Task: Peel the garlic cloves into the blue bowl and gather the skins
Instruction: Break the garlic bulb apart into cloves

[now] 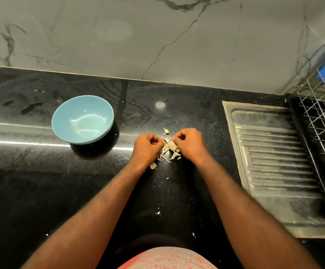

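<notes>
Garlic skins (172,148) lie between left hand (147,147) and right hand (189,142), each grip pinching them.

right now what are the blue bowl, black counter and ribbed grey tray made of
Round light blue bowl: likely glazed ceramic, glossy highlights. Black countertop: polished speckled stone, perhaps granite, reflective. Ribbed grey metal drainboard: probably stainless steel, dull, pressed ridges.

On a black counter (41,181), the left hand (148,146) and right hand (189,142) have their fingers curled and pinch at a small heap of garlic skins (172,150) between them. A blue bowl (82,117) stands to the left and looks empty. A steel drainboard (274,152) lies to the right.
</notes>
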